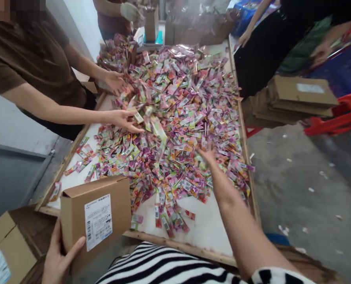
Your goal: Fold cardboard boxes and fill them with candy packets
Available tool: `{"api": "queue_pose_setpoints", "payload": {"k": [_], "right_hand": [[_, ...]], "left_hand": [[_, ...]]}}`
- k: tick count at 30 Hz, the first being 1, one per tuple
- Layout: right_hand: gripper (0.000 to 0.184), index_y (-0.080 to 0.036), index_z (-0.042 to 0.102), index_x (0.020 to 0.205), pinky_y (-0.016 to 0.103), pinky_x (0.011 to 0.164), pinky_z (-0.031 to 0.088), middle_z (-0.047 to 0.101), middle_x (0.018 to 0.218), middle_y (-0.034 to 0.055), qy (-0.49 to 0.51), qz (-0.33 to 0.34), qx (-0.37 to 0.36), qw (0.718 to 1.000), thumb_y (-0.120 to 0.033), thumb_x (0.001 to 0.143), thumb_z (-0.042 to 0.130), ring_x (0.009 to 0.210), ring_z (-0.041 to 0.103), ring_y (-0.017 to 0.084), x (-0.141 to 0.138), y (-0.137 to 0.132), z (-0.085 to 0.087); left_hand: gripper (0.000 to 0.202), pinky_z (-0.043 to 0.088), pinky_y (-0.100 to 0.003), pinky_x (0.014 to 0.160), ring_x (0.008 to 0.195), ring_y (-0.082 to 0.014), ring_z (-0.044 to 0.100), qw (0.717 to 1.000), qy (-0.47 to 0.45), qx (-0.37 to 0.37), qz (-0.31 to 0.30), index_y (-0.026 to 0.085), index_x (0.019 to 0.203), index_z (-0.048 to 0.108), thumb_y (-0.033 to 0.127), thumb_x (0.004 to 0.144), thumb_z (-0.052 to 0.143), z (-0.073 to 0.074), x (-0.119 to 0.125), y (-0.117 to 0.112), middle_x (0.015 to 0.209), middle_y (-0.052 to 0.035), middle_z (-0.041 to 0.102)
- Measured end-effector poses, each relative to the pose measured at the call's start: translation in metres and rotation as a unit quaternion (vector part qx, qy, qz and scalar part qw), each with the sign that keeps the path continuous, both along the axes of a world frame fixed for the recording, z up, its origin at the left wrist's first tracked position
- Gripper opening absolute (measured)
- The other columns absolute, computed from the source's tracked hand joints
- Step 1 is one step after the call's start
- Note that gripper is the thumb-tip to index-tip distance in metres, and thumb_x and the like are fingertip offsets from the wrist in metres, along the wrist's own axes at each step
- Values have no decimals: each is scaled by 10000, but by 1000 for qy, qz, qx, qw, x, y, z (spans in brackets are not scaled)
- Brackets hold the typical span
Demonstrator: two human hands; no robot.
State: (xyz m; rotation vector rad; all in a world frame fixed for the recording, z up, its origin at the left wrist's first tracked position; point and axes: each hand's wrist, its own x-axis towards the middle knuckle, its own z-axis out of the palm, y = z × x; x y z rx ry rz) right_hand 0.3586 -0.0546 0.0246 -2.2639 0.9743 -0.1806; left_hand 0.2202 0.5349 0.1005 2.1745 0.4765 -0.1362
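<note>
One wooden-edged table [206,233] carries a wide heap of slim packets [189,119], their long axes pointing many ways. At the table's near left corner, the carton [98,221] is held somewhat tilted, its labelled side facing the person; its inside is hidden. The left hand [58,250] clasps it, thumb in front. The right hand [207,153] reaches into the heap, blurred; whether it pinches packets, I cannot tell

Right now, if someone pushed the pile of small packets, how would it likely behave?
The packets would probably slide and scatter rather than shift as one mass, since they lie loose and overlapping. Their shiny wrappers suggest slippery surfaces. Those at the wooden rim might spill over.
</note>
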Motion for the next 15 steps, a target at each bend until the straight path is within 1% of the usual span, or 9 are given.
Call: {"api": "queue_pose_setpoints", "payload": {"k": [1,3,5,6,8,9,11,13,15], "right_hand": [[746,-105,560,1410,546,1079,386,384,1537,309,18,2,1,1000,-504,805,736,1394,438,382,-14,9,-29],[746,-134,584,1392,553,1082,393,437,1502,261,48,61,-15,997,-521,775,744,1356,470,408,-31,33,-77],[717,-151,600,1382,533,1080,414,480,1459,229,57,150,-37,986,-545,792,705,1325,499,402,-44,58,-106],[703,-163,595,1395,518,1077,426,488,1451,218,53,190,-46,979,-555,817,673,1316,509,390,-53,69,-113],[712,-209,544,1462,512,1082,430,465,1490,198,34,226,-72,971,-575,857,626,1338,495,377,-80,86,-117],[743,-235,495,1509,534,1099,410,427,1536,190,26,228,-98,968,-588,866,616,1377,456,387,-101,92,-117],[839,-271,387,1583,621,1153,308,310,1636,177,21,234,-167,957,-602,854,638,1479,307,435,-151,101,-116],[930,-290,330,1611,705,1178,173,211,1692,160,27,292,-220,930,-581,810,702,1534,156,476,-201,109,-123],[965,-310,329,1611,734,1180,109,167,1713,142,42,387,-237,890,-512,772,760,1550,103,481,-230,116,-136]], "left_hand": [[1055,278,-606,1226,1481,-424,374,1000,6,-3,5,262,1635,252,612,764,733,-1,2,-5,1644,-124,374],[1073,290,-577,1230,1473,-413,392,1000,12,-5,-7,261,1635,253,597,747,752,-4,9,-14,1626,-126,402],[1084,281,-548,1241,1475,-403,391,999,12,6,-44,260,1630,273,583,724,771,-8,16,-22,1622,-119,408],[1089,278,-545,1243,1476,-402,390,998,11,15,-61,260,1628,283,580,713,779,-9,20,-26,1621,-118,408],[1089,277,-545,1243,1478,-400,386,996,8,32,-78,264,1626,293,575,706,786,-10,25,-29,1618,-117,412],[1080,279,-543,1242,1479,-397,386,996,6,38,-76,270,1626,295,572,712,786,-9,27,-30,1613,-115,421],[1060,274,-534,1245,1487,-389,378,997,6,40,-69,284,1628,290,567,731,779,-5,28,-31,1610,-102,431],[1051,259,-526,1252,1496,-388,362,997,10,33,-68,281,1629,286,572,744,770,0,29,-33,1623,-94,414],[1060,263,-520,1252,1499,-393,355,998,16,19,-64,266,1632,281,576,744,771,3,31,-35,1639,-96,390]]}}
